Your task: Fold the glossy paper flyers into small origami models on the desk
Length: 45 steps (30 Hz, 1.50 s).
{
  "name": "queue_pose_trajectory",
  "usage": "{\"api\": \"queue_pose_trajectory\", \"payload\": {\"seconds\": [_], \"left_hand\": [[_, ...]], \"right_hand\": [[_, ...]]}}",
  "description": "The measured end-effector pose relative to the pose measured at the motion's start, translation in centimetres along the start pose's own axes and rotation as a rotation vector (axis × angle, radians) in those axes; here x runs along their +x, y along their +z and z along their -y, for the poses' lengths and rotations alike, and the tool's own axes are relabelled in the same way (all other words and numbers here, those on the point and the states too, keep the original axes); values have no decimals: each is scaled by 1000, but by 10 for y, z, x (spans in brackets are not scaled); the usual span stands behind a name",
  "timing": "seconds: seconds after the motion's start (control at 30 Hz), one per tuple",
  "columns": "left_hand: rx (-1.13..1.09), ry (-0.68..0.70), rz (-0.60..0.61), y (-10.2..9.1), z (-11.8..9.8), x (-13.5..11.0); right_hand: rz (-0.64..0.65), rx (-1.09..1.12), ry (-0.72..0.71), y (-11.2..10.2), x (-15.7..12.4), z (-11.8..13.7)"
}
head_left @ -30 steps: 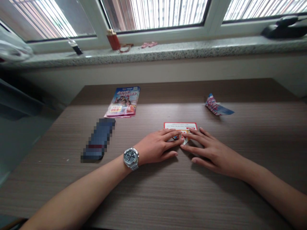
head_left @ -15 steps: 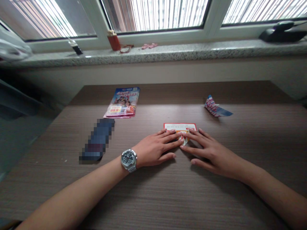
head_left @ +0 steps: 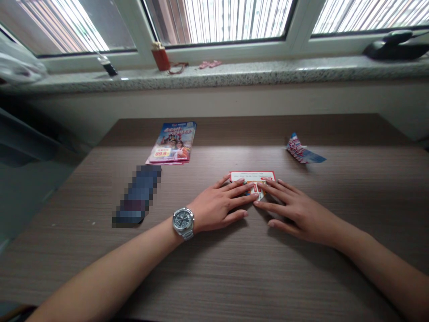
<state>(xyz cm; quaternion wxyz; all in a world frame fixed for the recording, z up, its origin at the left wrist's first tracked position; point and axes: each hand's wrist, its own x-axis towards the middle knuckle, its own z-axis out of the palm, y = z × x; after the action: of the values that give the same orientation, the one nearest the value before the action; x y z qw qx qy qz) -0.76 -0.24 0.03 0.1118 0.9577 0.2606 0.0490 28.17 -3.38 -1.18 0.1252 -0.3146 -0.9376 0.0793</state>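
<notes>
My left hand (head_left: 219,203) and my right hand (head_left: 290,208) lie flat on a brown wooden table (head_left: 234,277), fingers stretched out and slightly spread. Their fingertips meet over a small red-bordered white paper (head_left: 252,177) and press on its near part. The far edge of the paper shows beyond my fingers. A silver wristwatch (head_left: 183,222) sits on my left wrist.
A colourful leaflet stack (head_left: 172,142) lies at the back left, with a blurred dark object (head_left: 138,200) in front of it. A folded striped paper piece (head_left: 301,151) lies at the back right. Small items stand on the granite window sill (head_left: 234,74).
Both hands have stayed on the paper, with the fingers shifting only slightly. The view has moved a little.
</notes>
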Motion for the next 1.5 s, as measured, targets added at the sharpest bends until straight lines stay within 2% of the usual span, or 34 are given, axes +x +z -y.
{"api": "queue_pose_trajectory", "payload": {"seconds": [0.33,0.47,0.67,1.03,1.33,1.43,1.5], "left_hand": [[24,-28,-4,5,1,4],[36,-29,10,3,9,2],[101,-121,-22,1,27,-6],[142,-191,-53,-4,35,-13],[171,-157,-130,-7,11,-4],[118,0,-62,-5,1,0],[82,13,-20,-2,-4,1]], "right_hand": [[-26,-11,-4,2,1,0],[-27,8,12,2,1,1],[-39,56,35,2,0,0],[-5,35,34,3,0,-1],[-4,25,24,2,1,1],[-10,12,19,3,1,1],[-6,-4,5,4,1,1]]}}
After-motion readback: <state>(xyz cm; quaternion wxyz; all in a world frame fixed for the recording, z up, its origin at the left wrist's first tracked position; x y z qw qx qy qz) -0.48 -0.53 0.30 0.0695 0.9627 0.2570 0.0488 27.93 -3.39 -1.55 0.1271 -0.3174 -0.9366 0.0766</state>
